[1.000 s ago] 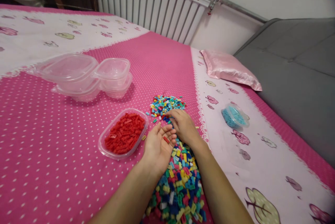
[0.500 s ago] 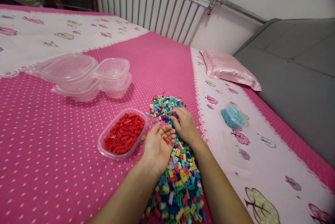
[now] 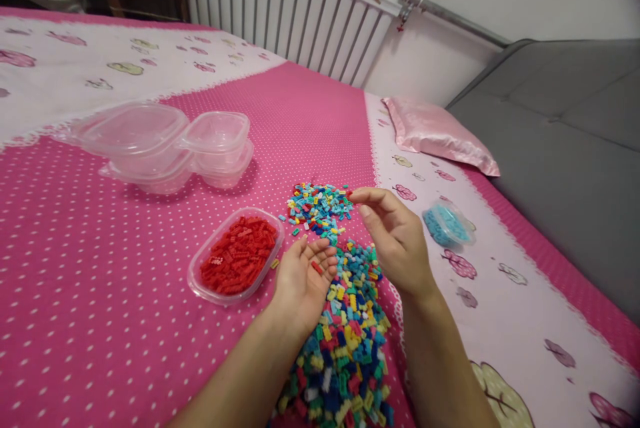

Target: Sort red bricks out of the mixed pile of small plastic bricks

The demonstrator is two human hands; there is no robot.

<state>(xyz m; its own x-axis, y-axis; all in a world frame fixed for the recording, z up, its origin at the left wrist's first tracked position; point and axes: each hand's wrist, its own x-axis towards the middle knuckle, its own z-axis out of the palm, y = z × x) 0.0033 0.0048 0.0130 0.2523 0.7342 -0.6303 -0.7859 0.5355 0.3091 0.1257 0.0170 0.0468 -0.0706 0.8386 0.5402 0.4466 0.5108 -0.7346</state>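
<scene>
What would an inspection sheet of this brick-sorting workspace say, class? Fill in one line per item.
Surface: pink dotted bedspread.
Job's things: mixed brick pile; tub of red bricks; tub of blue bricks.
Clutter: empty clear tubs, stacked; satin pillow.
Hands: left hand open, red brick on palm; right hand pinches a red piece.
Cables: nothing seen.
Surroundings: radiator, wall pipe, grey sofa.
</scene>
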